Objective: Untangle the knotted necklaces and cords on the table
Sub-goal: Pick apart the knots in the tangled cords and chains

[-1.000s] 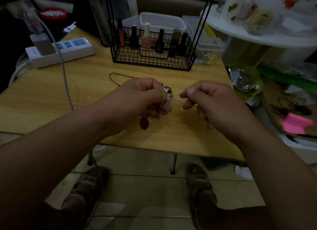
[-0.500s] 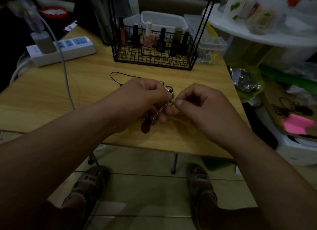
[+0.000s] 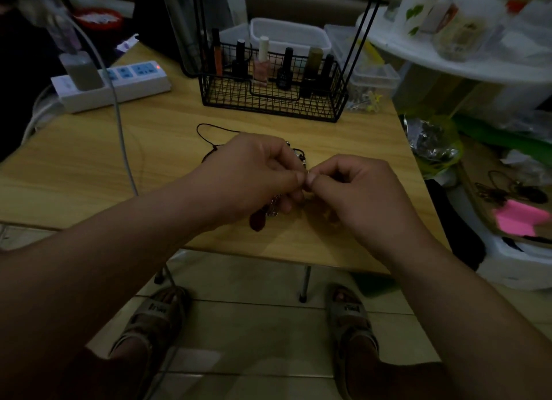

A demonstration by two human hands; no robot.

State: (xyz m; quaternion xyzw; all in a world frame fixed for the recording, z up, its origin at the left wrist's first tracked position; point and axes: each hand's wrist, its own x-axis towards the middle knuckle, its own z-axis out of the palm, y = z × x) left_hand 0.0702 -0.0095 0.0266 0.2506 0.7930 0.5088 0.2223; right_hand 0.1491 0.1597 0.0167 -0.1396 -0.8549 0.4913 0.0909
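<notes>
We note the left hand [image 3: 254,172] and right hand [image 3: 355,190] meeting thumb to thumb above the worktop [image 3: 89,160], both pinched on the tangle of chain [image 3: 273,208], apparently to steady the knot; a dark cord [image 3: 209,127] trails behind

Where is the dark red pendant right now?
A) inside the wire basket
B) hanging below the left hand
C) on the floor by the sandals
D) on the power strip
B: the dark red pendant dangles beside a bit of chain under the left hand, over the table, while the right hand pinches at the tangle next to it.
</notes>
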